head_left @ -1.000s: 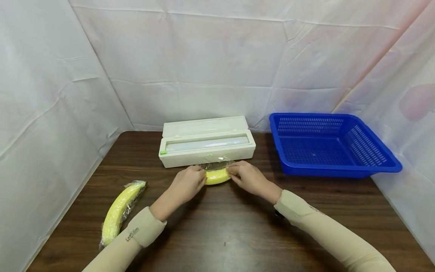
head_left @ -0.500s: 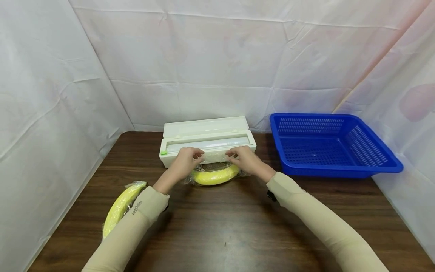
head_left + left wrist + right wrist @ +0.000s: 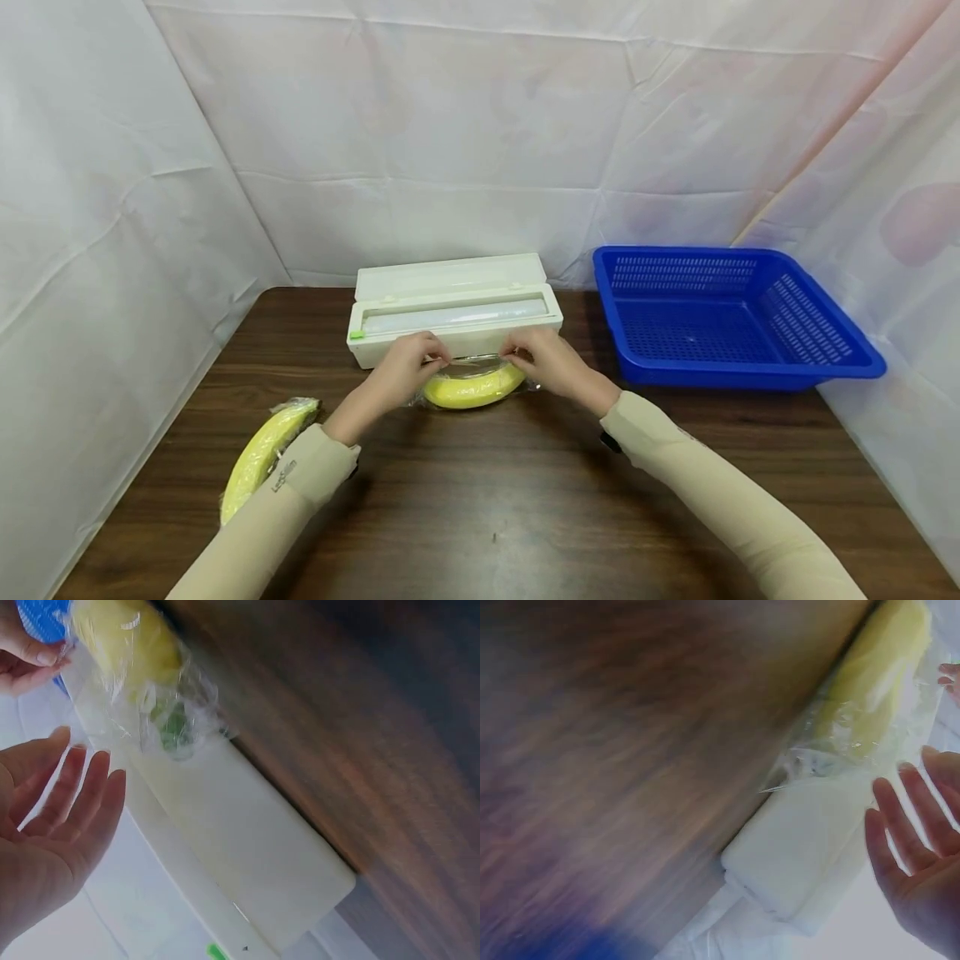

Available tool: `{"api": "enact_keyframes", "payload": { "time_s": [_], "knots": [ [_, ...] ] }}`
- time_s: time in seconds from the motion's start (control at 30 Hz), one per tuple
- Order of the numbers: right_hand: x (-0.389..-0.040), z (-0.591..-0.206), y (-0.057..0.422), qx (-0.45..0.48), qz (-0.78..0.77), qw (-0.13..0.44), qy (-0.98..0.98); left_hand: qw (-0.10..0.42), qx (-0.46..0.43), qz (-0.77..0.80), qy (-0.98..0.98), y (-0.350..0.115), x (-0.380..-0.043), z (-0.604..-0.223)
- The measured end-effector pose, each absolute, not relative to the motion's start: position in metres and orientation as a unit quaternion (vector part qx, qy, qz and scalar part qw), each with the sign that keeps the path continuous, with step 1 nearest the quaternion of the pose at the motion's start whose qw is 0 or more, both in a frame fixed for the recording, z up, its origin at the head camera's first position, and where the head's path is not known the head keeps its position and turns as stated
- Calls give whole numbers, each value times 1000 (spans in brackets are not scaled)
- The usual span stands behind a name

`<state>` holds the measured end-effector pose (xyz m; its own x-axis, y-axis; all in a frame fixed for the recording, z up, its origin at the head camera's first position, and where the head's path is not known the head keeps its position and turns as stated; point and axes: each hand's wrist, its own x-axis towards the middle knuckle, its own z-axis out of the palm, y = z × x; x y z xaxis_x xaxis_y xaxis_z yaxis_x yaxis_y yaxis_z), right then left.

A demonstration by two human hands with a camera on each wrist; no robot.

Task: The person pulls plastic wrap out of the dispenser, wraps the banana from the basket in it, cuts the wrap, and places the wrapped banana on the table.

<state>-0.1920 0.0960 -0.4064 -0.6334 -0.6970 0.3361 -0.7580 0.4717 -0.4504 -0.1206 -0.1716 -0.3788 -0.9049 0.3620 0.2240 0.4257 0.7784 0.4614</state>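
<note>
A banana (image 3: 472, 390) partly covered in clear plastic wrap (image 3: 474, 362) lies just in front of a white wrap dispenser box (image 3: 480, 340). My left hand (image 3: 405, 364) pinches the film edge between thumb and index finger above the banana's left end. Over the right end, my right hand (image 3: 546, 358) pinches the same edge, and the film stretches between the hands. The left wrist view shows loose, crinkled film round the banana's greenish tip (image 3: 174, 727). Crumpled wrap (image 3: 821, 761) surrounds the other end in the right wrist view. The film itself is hard to see at the fingertips.
A second wrapped banana (image 3: 262, 454) lies at the left, partly behind my left sleeve. The dispenser's lid (image 3: 450, 277) is raised at the back, with a roll (image 3: 457, 317) inside. A blue basket (image 3: 720, 372) stands at the right rear. White cloth (image 3: 480, 125) hangs behind the brown table (image 3: 495, 500).
Both hands let go of the banana's ends, moved up to the dispenser's front edge, then came slightly back toward me, pinching film. The banana shows longer between the hands now.
</note>
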Motion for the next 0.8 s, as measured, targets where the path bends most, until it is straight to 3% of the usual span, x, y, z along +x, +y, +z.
{"api": "enact_keyframes", "payload": {
  "time_s": [0.17,0.6,0.8],
  "knots": [
    [-182,-413,103,482,259,101,-831,77,-255,-238,-934,-172,-104,-387],
    [-170,-427,115,528,264,86,-803,134,-295,-215,-921,-171,-80,-412],
    [-160,-433,120,547,229,120,-796,183,-320,-128,-921,-165,-73,-419]
  ]
}}
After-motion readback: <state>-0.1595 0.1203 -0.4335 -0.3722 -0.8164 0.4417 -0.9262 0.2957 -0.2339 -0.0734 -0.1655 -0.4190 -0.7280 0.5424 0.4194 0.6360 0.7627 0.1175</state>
